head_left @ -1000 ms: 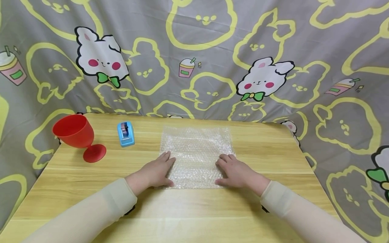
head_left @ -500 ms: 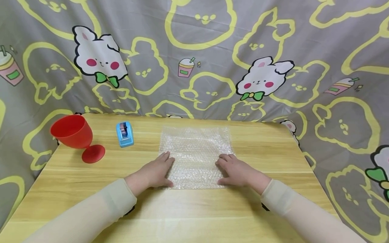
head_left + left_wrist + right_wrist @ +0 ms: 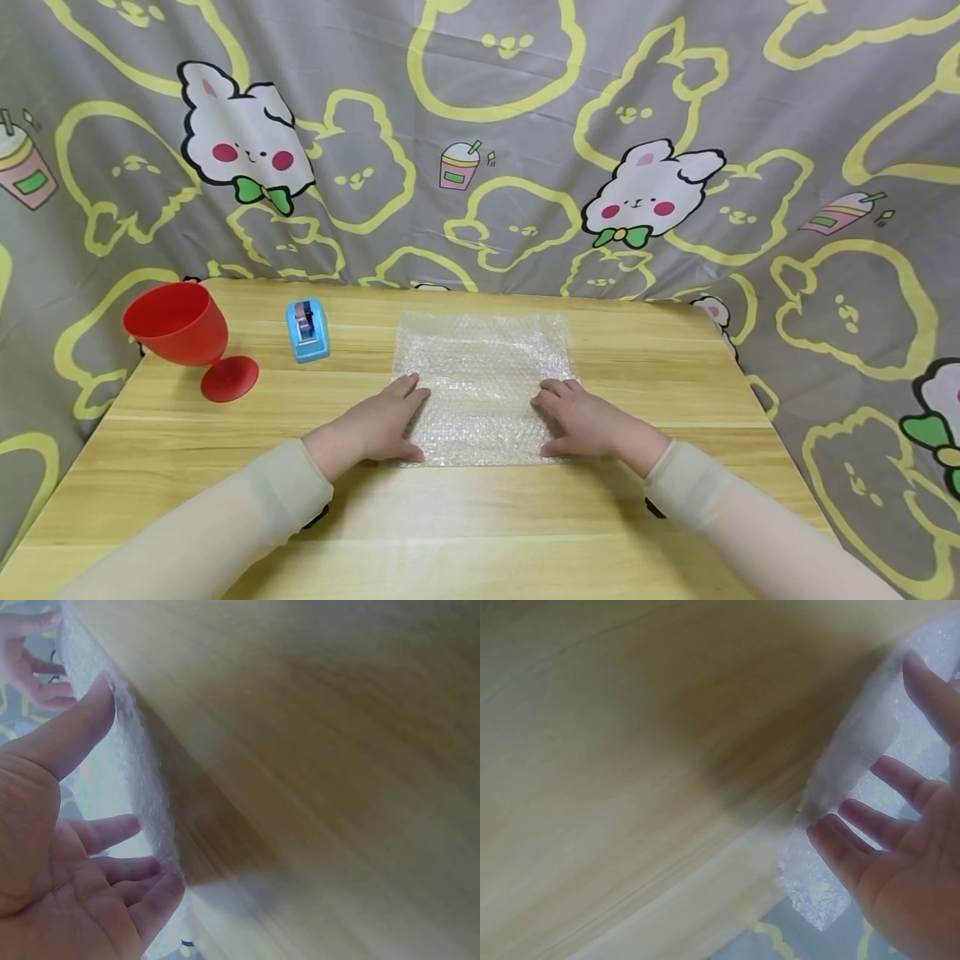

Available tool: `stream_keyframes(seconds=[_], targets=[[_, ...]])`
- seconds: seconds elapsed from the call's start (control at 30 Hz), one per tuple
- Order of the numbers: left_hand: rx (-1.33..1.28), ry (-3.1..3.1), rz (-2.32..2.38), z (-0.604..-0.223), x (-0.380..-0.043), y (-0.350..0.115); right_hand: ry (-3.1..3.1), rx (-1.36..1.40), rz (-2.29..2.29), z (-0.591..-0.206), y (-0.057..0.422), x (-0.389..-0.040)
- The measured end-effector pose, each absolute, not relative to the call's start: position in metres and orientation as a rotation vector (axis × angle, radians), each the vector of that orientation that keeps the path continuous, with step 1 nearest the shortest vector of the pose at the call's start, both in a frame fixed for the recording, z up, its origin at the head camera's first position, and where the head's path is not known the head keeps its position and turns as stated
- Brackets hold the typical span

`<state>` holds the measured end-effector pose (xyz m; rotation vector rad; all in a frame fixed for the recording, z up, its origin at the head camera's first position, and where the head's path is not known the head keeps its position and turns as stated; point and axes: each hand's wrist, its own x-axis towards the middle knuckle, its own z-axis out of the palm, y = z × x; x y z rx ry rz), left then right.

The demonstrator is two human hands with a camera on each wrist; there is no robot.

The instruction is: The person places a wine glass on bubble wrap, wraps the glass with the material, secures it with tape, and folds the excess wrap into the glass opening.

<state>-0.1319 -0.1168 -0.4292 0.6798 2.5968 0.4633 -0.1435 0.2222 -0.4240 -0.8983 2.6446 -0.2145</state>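
Observation:
A sheet of clear bubble wrap (image 3: 480,392) lies flat on the table in the head view. My left hand (image 3: 378,421) rests on its left side, fingers spread and thumb near the front edge. On the right side my right hand (image 3: 585,417) touches the sheet in much the same way. The left wrist view shows the left hand (image 3: 75,847) with relaxed fingers, their tips at the edge of the bubble wrap (image 3: 146,761). In the right wrist view the fingertips of the right hand (image 3: 900,847) meet the bubble wrap (image 3: 851,761), with nothing gripped.
A red plastic goblet (image 3: 191,333) stands on the left of the wooden table (image 3: 465,533). Between it and the bubble wrap sits a blue tape dispenser (image 3: 307,331). Behind the table hangs a grey patterned curtain (image 3: 517,150).
My left hand has shifted very slightly left. The right hand and the bubble wrap stay in nearly the same place, and the head view has moved a little.

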Motion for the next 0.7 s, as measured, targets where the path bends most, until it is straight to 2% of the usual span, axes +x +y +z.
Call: stream_keyframes(seconds=[0.7], targets=[[0.706,2.571,0.461,-0.4299,-0.1366,-0.122,2.633,-0.872,-0.239,-0.4252,0.2226,-0.1429]])
